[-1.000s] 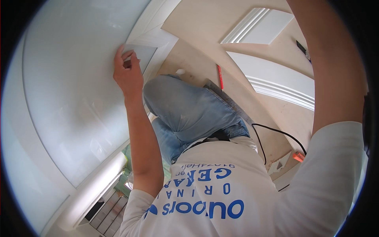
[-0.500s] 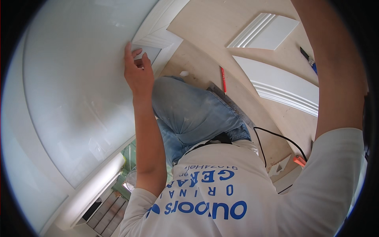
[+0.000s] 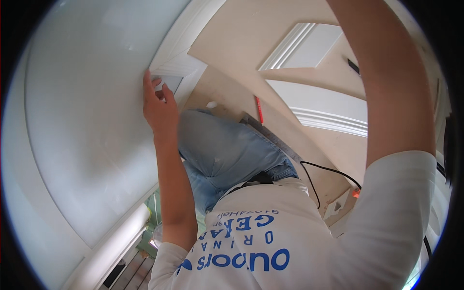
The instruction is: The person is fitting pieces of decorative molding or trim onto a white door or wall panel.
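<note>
My left hand point(image 3: 159, 107) is at the edge of a large glossy pale panel point(image 3: 92, 121), beside the corner joint of a white moulding trim point(image 3: 180, 64). Its index finger is stretched up to the trim, and the other fingers are loosely bent and apart, with nothing visible between them. My right forearm point(image 3: 394, 72) reaches up the right side and leaves the picture at the top, so that hand is hidden. Two cut white moulding pieces point(image 3: 309, 46) lie on the beige board point(image 3: 227, 43), one nearer me than the other.
A red pencil point(image 3: 259, 110) lies next to a flat metal ruler or square point(image 3: 278, 140) by my knee point(image 3: 208, 140). A black cable point(image 3: 333, 169) loops on the right near an orange item point(image 3: 356, 193). A dark-handled tool point(image 3: 354, 65) shows partly behind my right arm.
The view has shifted, so the board and its pieces appear farther left and slightly lower. My left hand stays by the trim corner; my right arm now covers more of the dark tool.
</note>
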Demonstrator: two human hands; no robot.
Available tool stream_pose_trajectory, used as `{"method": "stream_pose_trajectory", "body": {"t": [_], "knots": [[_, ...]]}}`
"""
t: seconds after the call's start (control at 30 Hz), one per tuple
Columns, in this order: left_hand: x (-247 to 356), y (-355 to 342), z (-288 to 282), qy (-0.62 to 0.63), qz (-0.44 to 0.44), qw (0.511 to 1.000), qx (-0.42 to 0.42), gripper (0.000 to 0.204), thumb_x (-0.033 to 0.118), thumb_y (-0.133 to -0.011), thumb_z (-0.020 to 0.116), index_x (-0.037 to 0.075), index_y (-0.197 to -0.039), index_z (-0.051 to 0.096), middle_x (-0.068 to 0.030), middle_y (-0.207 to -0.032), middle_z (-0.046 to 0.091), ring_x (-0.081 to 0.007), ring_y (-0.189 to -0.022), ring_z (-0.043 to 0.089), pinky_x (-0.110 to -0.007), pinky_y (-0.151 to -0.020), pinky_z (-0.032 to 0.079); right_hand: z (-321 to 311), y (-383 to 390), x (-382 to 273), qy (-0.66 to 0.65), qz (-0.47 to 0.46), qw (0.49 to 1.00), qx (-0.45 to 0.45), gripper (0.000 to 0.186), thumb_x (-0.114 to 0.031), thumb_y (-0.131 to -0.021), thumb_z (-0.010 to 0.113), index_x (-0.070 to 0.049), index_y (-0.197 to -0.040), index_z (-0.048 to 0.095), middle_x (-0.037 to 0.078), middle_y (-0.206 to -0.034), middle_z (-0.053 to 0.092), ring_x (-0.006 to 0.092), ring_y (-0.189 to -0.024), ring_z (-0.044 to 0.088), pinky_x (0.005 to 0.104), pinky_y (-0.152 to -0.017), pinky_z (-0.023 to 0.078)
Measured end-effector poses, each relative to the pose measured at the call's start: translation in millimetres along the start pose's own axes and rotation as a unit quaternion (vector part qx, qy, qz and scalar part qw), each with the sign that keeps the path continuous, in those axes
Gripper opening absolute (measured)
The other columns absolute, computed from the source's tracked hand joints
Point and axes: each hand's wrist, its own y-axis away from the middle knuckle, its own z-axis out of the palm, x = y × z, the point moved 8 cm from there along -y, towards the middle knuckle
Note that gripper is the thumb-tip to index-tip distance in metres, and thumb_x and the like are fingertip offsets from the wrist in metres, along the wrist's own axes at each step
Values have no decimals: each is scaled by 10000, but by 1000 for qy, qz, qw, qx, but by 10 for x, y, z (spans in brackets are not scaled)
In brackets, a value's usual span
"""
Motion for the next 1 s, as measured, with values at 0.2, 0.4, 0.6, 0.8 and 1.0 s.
{"method": "stream_pose_trajectory", "body": {"t": [0.2, 0.4, 0.6, 0.8, 1.0], "knots": [[3, -4, -2, -5, -16, 1000, -8, 574, 102, -989, 600, 100, -1542, 448, -87, -1225, 711, -191, -758, 653, -348, -746, 560, -14, -7, 35, -33, 3, 999, -36, 519, -486, -952, 707, -18, -1177, 723, 185, -1143, 718, 320, -1046, 665, 448, -956, 514], [25, -14, 0, -2, -4, 1000, 3, 573, 99, -990, 608, 93, -1541, 450, -106, -1247, 697, -205, -805, 678, -345, -746, 567, -21, -7, 52, -28, -2, 999, -40, 513, -474, -957, 705, -15, -1185, 719, 186, -1191, 706, 327, -1093, 654, 457, -976, 510], [49, -30, -31, -5, -12, 1000, -11, 571, 101, -984, 615, 89, -1533, 456, -119, -1264, 676, -214, -806, 676, -355, -766, 566, 5, -50, 88, -39, 4, 998, -40, 545, -485, -943, 709, -16, -1221, 702, 197, -1233, 689, 343, -1138, 641, 456, -1002, 505], [427, -114, -95, -122, 20, 992, 31, 546, 105, -957, 640, 76, -1485, 503, -121, -1297, 638, -248, -1058, 649, -401, -852, 555, -27, -64, 88, -37, -19, 999, -22, 545, -465, -933, 720, -18, -1243, 693, 202, -1244, 684, 348, -1164, 631, 465, -1023, 497], [1493, -399, 762, -166, 326, 929, -61, 455, 76, -930, 621, 59, -1384, 587, -121, -1371, 597, -292, -1215, 597, -427, -979, 513, -51, -51, 92, -58, -5, 998, -36, 529, -446, -929, 728, -21, -1243, 693, 200, -1266, 673, 348, -1174, 624, 470, -1034, 494]]}}
